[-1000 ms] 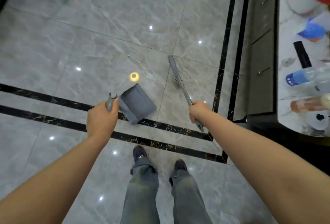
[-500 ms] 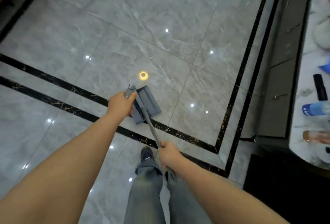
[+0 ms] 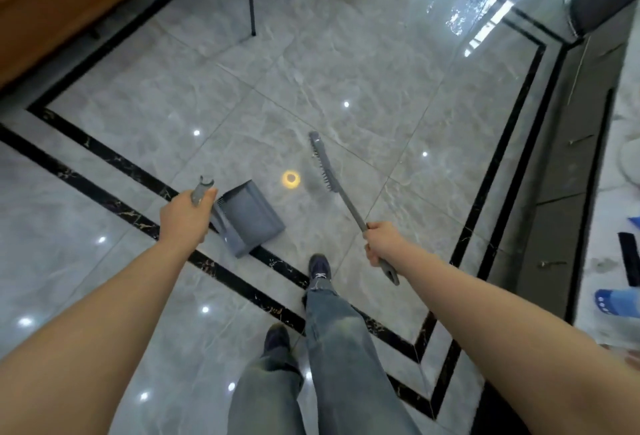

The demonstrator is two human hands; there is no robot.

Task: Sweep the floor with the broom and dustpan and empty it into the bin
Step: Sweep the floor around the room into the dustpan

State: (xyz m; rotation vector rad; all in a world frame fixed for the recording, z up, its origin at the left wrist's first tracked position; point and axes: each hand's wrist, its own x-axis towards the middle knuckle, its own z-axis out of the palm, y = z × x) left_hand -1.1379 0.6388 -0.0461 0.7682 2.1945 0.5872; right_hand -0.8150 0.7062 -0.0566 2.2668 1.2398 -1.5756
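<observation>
My left hand (image 3: 185,218) grips the dustpan (image 3: 250,215) handle, pan mouth at 3 o'clock; my right hand (image 3: 383,243) grips the broom (image 3: 334,180), bristles at 12. Open marble floor (image 3: 311,63) stretches ahead, black border strips (image 3: 114,160) flanking.

1. The floor (image 3: 311,63) is glossy grey marble with black gold-veined border stripes.
2. The dustpan (image 3: 250,218) and broom (image 3: 332,176) are grey.
3. The jeans (image 3: 332,348) are faded blue.
</observation>
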